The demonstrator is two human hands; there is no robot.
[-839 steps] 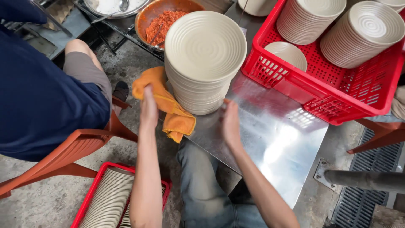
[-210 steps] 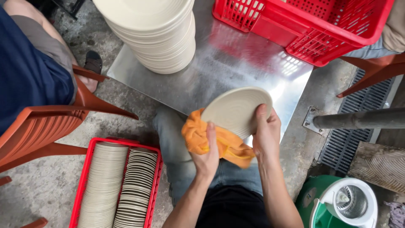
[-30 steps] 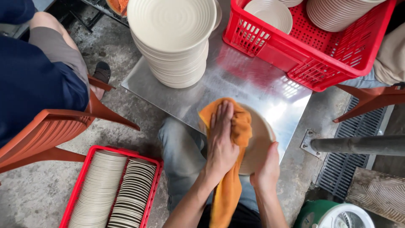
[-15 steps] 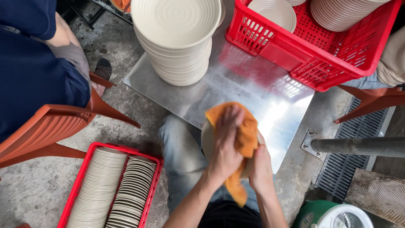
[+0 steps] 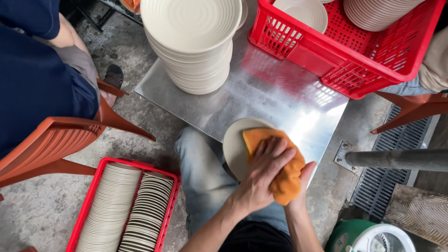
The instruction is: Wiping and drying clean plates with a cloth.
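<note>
Left hand [image 5: 263, 175] pressed flat on orange cloth [image 5: 280, 163] over cream plate [image 5: 240, 144]. Right hand [image 5: 303, 179] gripping plate's right rim beneath cloth. Stack of plates [image 5: 196, 42] far left on metal table [image 5: 275, 93].

Orange cloth [image 5: 280, 163] on a cream plate [image 5: 235, 147].
Red crates [image 5: 354, 51], cream ringed plate stack [image 5: 191, 32], silvery metal sheet [image 5: 270, 93], rust-orange chair [image 5: 60, 140].

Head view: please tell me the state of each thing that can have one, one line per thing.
plate: held tilted at the table edge, partly covered by the cloth.
orange cloth: pressed on the plate.
left hand: on the cloth.
right hand: gripping the plate's edge, mostly hidden.
plate stack: upright on the metal table.
floor crate: filled with plates on edge.
</note>
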